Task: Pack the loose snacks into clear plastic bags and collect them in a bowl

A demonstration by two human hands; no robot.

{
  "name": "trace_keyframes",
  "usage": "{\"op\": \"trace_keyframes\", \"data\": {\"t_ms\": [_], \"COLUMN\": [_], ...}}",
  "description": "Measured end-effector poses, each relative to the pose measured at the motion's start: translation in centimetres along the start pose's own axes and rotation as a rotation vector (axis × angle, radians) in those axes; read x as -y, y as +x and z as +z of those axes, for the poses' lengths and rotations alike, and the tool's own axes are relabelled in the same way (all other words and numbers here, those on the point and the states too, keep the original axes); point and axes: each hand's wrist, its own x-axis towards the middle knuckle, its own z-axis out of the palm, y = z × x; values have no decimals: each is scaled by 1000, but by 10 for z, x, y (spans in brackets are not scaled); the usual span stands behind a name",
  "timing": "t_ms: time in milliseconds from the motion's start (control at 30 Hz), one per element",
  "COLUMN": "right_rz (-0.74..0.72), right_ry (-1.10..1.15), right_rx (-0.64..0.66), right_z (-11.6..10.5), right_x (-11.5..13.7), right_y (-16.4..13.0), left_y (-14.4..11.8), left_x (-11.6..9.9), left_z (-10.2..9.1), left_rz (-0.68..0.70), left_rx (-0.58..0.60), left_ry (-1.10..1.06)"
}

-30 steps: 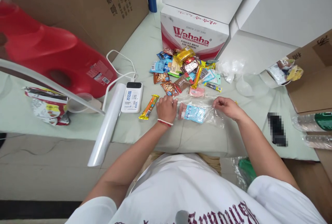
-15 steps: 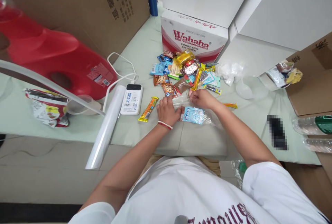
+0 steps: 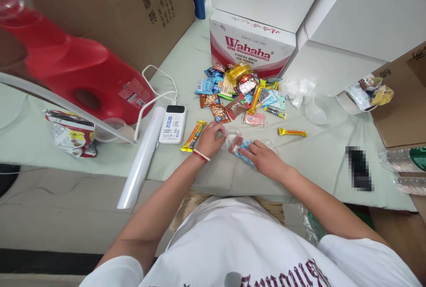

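A clear plastic bag [image 3: 233, 135] lies flat near the table's front edge, a blue snack packet and a brown one in or on it; I cannot tell which. My left hand [image 3: 212, 140], with a beaded bracelet at the wrist, pinches the bag's left edge between thumb and fingertips. From the right, my right hand [image 3: 265, 158] has its fingers closed over the blue snack packet [image 3: 244, 150]; the thumb is mostly hidden. Beside my left hand is a yellow-orange snack bar [image 3: 193, 136]. A pink packet [image 3: 254, 119] lies just beyond the bag.
A heap of wrapped snacks [image 3: 229, 89] sits against the Wahaha carton [image 3: 248, 47]. Another yellow bar [image 3: 292, 132] lies to the right. On the left are a white power bank [image 3: 173, 125] with a cable, a shiny white roll [image 3: 141, 158] and a red jug [image 3: 86, 74].
My right hand has moved from the pink packet down onto the blue packet, leaving the pink one by the heap. My left hand has shifted left and now pinches the bag's edge.
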Motion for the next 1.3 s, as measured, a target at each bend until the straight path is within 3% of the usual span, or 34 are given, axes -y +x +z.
{"op": "trace_keyframes", "data": {"t_ms": [133, 267, 367, 467, 567, 667, 800, 933, 1033, 1133, 1233, 1300], "right_rz": [-14, -64, -58, -70, -86, -88, -95, -95, -84, -94, -116, -116], "right_ry": [94, 11, -31, -36, -21, -7, 22, 76, 146, 215, 241, 237], "right_rx": [-122, -62, -15, 17, 39, 51, 68, 74, 62, 34, 32, 43], "right_z": [11, 18, 19, 16, 12, 11, 14, 16, 18, 20, 20, 18], "right_x": [-3, 0, 3, 5, 5, 5, 5, 0, -7, -14, -16, -15], "right_y": [2, 0, -6, -9, -8, -5, -3, -2, -2, -2, -2, -1], "left_y": [8, 20, 24, 23, 21, 19, 15, 11, 8, 5, 1, -1], "left_x": [-6, -10, -9, -13, -24, -35, -38, -32, -26, -18, -10, -10], "left_z": [3, 10, 8, 4, 2, 3, 10, 16, 9, -8, -21, -22], "left_rz": [-51, -188, -192, -224, -215, -122, -122, -235, -307, -227, -80, -107], "left_rx": [61, 86, 91, 81, 172, 265, 225, 120, 102, 204, 308, 275], "left_ry": [-96, 55, 52, -192, -484, -532, -472, -480, -711, -829, -698, -556]}}
